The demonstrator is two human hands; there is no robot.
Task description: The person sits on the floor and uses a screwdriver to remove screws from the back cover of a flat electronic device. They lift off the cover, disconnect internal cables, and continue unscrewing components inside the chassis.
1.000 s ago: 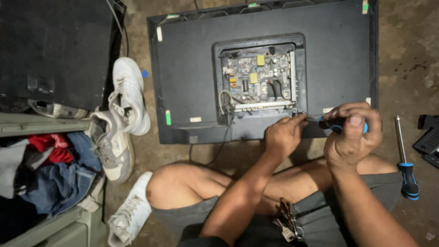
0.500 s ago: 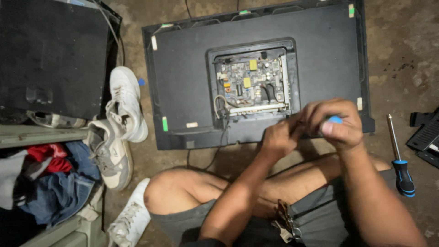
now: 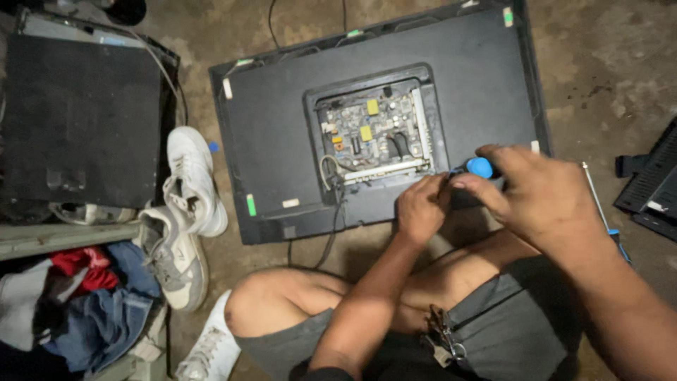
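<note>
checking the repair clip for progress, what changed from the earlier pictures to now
Little changed. Both hands stayed at the panel's lower right edge: the right hand keeps its grip on the blue-handled screwdriver, the left hand steadies near its tip. The flat panel, second screwdriver and sneakers stayed put.

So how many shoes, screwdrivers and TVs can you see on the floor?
White sneakers: 3
Screwdrivers, one blue-handled in the right hand, one on the floor: 2
Flat-screen TVs lying face down, back opened: 1
Total: 6

Black TV panel (image 3: 282, 127) face-down on floor, green tape tabs (image 3: 251, 204), white sticker (image 3: 290, 203)
</note>
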